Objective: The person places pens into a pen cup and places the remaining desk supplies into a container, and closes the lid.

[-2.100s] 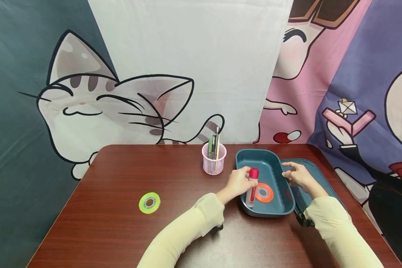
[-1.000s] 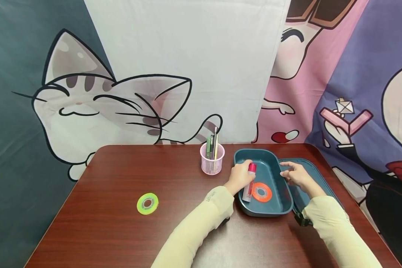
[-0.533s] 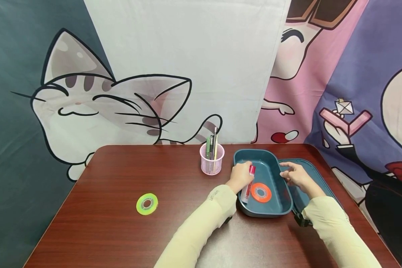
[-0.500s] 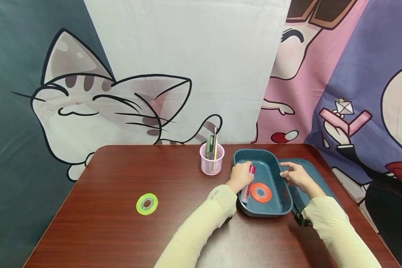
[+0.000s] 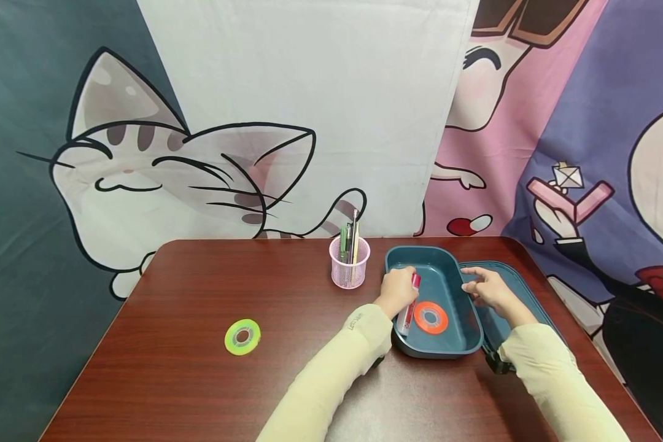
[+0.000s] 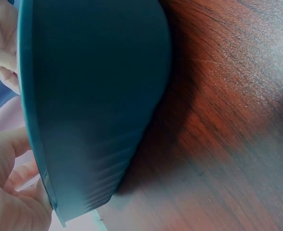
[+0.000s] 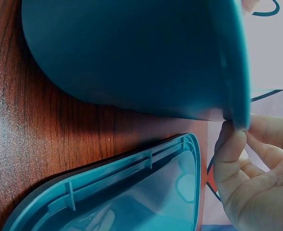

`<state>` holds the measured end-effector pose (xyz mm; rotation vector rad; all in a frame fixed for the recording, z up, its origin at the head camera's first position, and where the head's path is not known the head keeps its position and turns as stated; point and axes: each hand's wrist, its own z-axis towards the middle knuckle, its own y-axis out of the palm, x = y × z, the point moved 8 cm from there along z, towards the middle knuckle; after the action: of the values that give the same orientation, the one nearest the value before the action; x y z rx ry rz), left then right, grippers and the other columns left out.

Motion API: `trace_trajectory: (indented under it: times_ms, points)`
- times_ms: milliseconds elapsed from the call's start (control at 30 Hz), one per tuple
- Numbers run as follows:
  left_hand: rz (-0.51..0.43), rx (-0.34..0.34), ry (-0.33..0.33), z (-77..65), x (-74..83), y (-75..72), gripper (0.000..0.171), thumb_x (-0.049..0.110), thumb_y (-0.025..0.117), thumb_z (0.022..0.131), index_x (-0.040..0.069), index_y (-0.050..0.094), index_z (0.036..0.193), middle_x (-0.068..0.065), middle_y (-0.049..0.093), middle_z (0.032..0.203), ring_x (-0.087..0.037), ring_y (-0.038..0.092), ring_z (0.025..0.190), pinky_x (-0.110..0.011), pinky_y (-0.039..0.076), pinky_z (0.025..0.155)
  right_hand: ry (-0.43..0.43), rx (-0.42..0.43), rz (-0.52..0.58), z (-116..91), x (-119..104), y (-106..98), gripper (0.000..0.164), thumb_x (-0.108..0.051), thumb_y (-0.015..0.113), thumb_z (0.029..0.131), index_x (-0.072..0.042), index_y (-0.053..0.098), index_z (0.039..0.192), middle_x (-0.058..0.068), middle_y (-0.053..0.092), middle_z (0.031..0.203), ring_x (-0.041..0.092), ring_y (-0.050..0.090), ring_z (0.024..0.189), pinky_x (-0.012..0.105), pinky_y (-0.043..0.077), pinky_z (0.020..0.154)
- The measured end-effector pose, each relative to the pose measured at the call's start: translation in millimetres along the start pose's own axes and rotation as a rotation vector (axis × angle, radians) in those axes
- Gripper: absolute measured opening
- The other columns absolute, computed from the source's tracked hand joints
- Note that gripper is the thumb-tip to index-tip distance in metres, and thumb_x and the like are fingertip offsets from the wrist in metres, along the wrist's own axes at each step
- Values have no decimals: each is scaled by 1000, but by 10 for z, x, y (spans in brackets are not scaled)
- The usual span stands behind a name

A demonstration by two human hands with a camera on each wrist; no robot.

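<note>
In the head view my left hand (image 5: 396,290) reaches over the left rim of a teal lunch-box-like box (image 5: 458,319). Its fingers grip a red-capped glue stick (image 5: 406,316), which lies tilted along the inner left wall. The hand covers part of the stick's upper end. Just right of the stick, a flat orange roll of tape (image 5: 431,317) lies on the box floor. My right hand (image 5: 492,291) pinches the box's right rim between thumb and fingers, seen closely in the right wrist view. In the left wrist view the outer wall (image 6: 93,96) hides the stick.
A teal lid (image 5: 516,285) lies right of the box, partly under the right arm. Behind and left stands a pink mesh pen cup (image 5: 350,274) with several pens. A lime-green roll of tape (image 5: 242,337) lies on the left of the brown table (image 5: 160,368).
Over two seconds, my left hand has lowered the glue stick from a steeper pose over the box against its left inner side. The right hand has kept its hold on the rim.
</note>
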<state>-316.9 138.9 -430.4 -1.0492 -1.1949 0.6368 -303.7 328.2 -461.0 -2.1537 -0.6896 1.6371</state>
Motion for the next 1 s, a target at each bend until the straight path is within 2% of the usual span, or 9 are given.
trace_trajectory:
  times_ms: [300, 500, 600, 767, 900, 1000]
  points:
    - [14, 38, 10, 1, -15, 4, 41, 21, 69, 73, 19, 59, 113, 3, 65, 104, -13, 62, 86, -24, 50, 77, -3, -3, 5, -3, -16, 13, 52, -8, 49, 86, 2, 30, 133, 16, 49, 96, 16, 48, 67, 32, 46, 60]
    - [-26, 50, 9, -12, -28, -21, 40, 20, 67, 74, 18, 59, 114, 3, 65, 106, -12, 62, 87, -23, 49, 78, 1, -4, 5, 4, -14, 23, 52, -9, 49, 86, 2, 30, 134, 17, 48, 97, 16, 47, 66, 32, 46, 59]
    - [-71, 63, 6, -17, -45, -33, 38, 19, 66, 76, 17, 60, 113, 2, 66, 101, -11, 62, 84, -23, 49, 77, 4, -3, 6, 5, -8, 24, 52, -9, 50, 86, 2, 30, 134, 17, 49, 97, 16, 48, 66, 32, 46, 59]
    - [-203, 56, 5, 3, -91, -23, 37, 20, 68, 75, 18, 60, 111, 3, 67, 84, -8, 61, 78, -22, 48, 74, -4, -7, 6, 3, -9, 21, 52, -9, 50, 86, 2, 30, 133, 18, 50, 99, 17, 49, 68, 31, 46, 59]
    - [-371, 21, 28, 19, -132, -7, 37, 19, 67, 76, 16, 60, 112, 2, 68, 84, -8, 62, 80, -17, 46, 70, -4, -7, 5, 1, -5, 15, 52, -9, 50, 86, 2, 30, 133, 19, 50, 101, 16, 49, 68, 32, 46, 60]
    - [-482, -9, 40, 8, -164, -1, 36, 19, 67, 77, 14, 59, 112, 0, 69, 87, -9, 63, 80, -14, 46, 62, -5, -6, 1, 1, 1, 15, 53, -9, 50, 86, 2, 30, 134, 20, 50, 102, 17, 49, 69, 34, 47, 61]
